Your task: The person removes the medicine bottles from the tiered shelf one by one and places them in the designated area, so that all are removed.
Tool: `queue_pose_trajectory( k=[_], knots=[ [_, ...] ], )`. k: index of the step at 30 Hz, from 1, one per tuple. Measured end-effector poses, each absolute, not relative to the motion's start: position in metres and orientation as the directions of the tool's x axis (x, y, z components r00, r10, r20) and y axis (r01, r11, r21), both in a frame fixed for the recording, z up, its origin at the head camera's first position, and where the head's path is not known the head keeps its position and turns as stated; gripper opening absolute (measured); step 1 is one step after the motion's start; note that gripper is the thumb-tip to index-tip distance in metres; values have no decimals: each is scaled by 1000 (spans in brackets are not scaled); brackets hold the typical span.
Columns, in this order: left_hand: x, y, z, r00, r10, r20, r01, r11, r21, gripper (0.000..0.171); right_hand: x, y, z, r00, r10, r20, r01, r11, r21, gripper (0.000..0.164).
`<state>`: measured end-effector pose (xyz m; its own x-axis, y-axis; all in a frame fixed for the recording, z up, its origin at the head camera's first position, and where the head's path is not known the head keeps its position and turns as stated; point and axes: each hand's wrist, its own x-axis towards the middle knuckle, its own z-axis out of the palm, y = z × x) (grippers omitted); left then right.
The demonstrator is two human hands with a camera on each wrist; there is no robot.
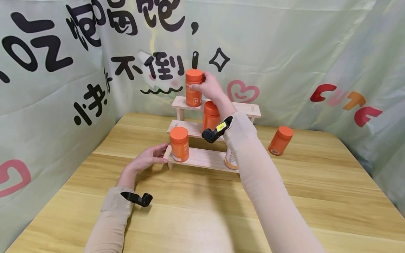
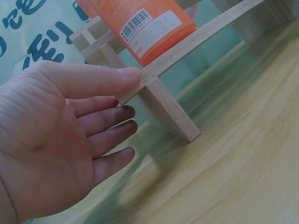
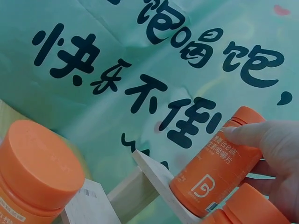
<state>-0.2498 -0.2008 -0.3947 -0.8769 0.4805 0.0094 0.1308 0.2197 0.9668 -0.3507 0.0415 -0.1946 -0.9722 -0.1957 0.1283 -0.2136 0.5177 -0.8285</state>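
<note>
**A:** Look at the right hand [image 1: 211, 87]! Fingers curled round the orange jar [image 1: 193, 92], thumb laid across its front below the lid.

**B:** And where's that jar?

**A:** Upright at the left end of the top shelf [image 1: 244, 108]. Its base seems to meet the board near the front edge; whether the hand carries any weight, I can't tell.

**B:** Then I'd settle the base squarely before loosening anything. What's the left hand [image 1: 146, 160] doing?

**A:** Fingers loosely extended, thumb touching the end of the bottom shelf [image 1: 207, 160]. No grasp that I can see. Useful for steadying, though light pressure is best; a shove could rock everything.

**B:** Tight spot up there!

**A:** Yes, the middle jar [image 1: 211, 117] sits just below that right wrist. I'd open the fingers sideways and keep the forearm high, clear of it. The front jar [image 1: 179, 146] stands right beside the left hand, too.
</note>
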Motion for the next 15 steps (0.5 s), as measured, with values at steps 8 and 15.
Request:
queue_pose_trajectory(
  k=[8, 15],
  knots=[
    [-250, -201, -395, -880, 475, 11, 131, 221, 966, 74, -348, 38, -195, -969, -185, 163, -240, 550, -800, 57],
    [-251, -201, -395, -873, 487, 19, 142, 217, 966, 74, -346, 41, -194, -972, -175, 156, -228, 556, -799, 57]
  ],
)
